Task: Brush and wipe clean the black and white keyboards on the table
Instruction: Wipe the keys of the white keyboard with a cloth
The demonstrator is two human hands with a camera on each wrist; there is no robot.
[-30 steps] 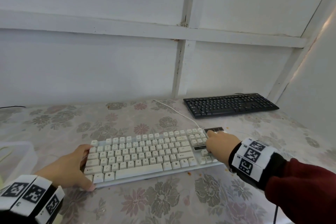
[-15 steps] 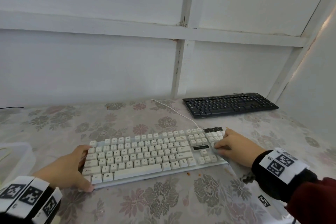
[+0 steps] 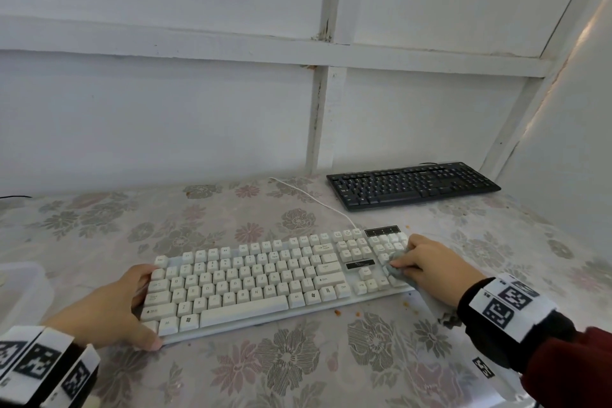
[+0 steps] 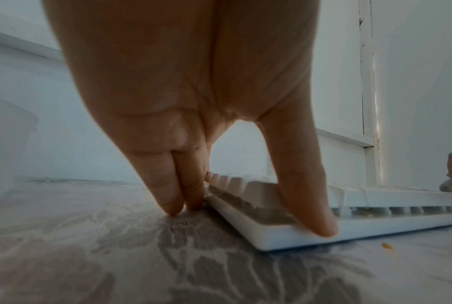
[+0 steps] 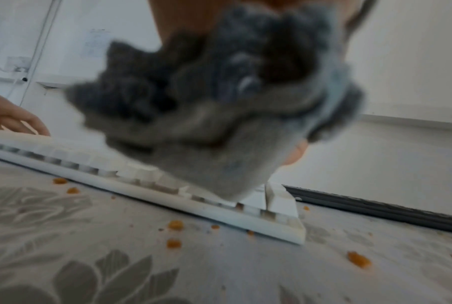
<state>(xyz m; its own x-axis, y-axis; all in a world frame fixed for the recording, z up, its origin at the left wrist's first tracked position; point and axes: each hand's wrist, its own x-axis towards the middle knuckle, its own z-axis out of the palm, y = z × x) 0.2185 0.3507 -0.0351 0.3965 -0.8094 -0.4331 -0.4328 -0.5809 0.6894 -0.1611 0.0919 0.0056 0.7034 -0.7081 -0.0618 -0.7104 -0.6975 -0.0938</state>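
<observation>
- Since a moment ago, shifted outward along the number pad toward the right end of the white keyboard [image 3: 265, 278]: right hand [image 3: 427, 270], with its grey cloth [image 3: 395, 267] now showing under the fingers.
- Unmoved over the same span: left hand [image 3: 109, 308] at the left end of the white keyboard.
- Covered in a pale floral cloth, carrying both keyboards: desk [image 3: 298, 371].
- Lying flat across the near middle of the desk, long side facing the person, white cable [image 3: 311, 197] running off from its far edge toward the wall.
- Set well apart at the far right, close to the wall, angled slightly: black keyboard [image 3: 410, 184].
- Partly in view at the left edge of the desk: clear plastic container [image 3: 23, 285].
- Left hand spread, bracing the keyboard's left end: thumb [image 4: 305, 195] pressed on the near corner of the frame, fingers [image 4: 167, 189] straight down against the left side with tips on the desk.
- Right hand curled round the bunched grey cloth, pressing it onto the keys at the right end; blurred in the right wrist view.
- Scattered on the desk beside the near right edge of the white keyboard: small orange crumbs [image 5: 174, 225].
</observation>
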